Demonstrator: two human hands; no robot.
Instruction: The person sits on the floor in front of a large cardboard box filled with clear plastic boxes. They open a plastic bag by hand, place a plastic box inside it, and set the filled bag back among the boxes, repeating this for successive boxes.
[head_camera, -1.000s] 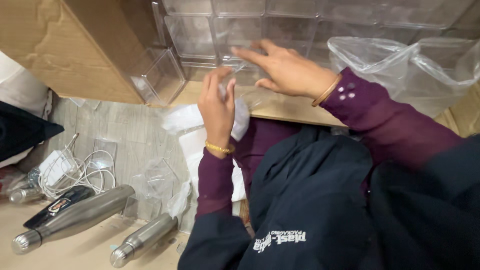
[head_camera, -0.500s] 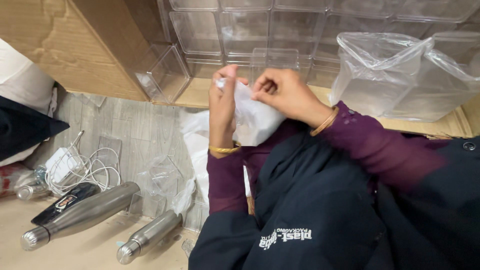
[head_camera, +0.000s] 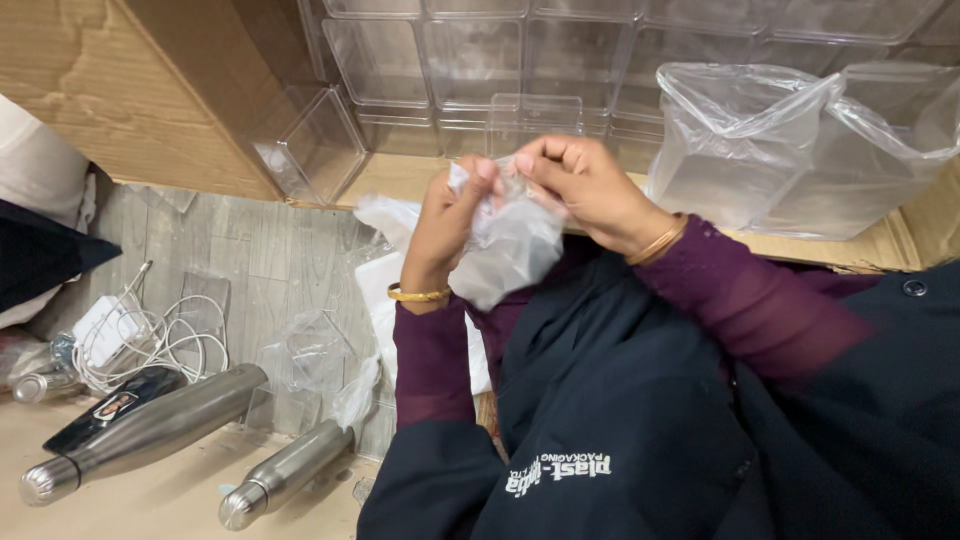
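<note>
Left hand (head_camera: 452, 222): raised in front of the chest, fingers curled, thumb and fingertips pinched on the top edge of a small clear plastic bag (head_camera: 510, 245); a gold bangle (head_camera: 418, 294) sits at the wrist above a maroon sleeve. Right hand (head_camera: 585, 185): just beside the left, fingers bent and closed on the same top edge of the bag, so both hands grip it together; a second gold bangle (head_camera: 655, 243) circles this wrist. The bag hangs crumpled below and between the two hands; whether anything is inside cannot be told. Beyond the hands: a large cardboard box (head_camera: 130, 90) lying open, packed with rows of clear plastic containers (head_camera: 470, 60). To the right of the right hand, well apart: a large clear plastic bag (head_camera: 790, 150) holding another clear container, resting on the box flap. Below the left hand, on the grey wood-patterned floor: more white and clear plastic wrappings (head_camera: 385, 290). Further left of the left hand and nearer the viewer: two steel bottles (head_camera: 150, 430) lying on their sides, a black device (head_camera: 105, 408) beside the larger one, and a white charger with coiled cable (head_camera: 140, 335).
</note>
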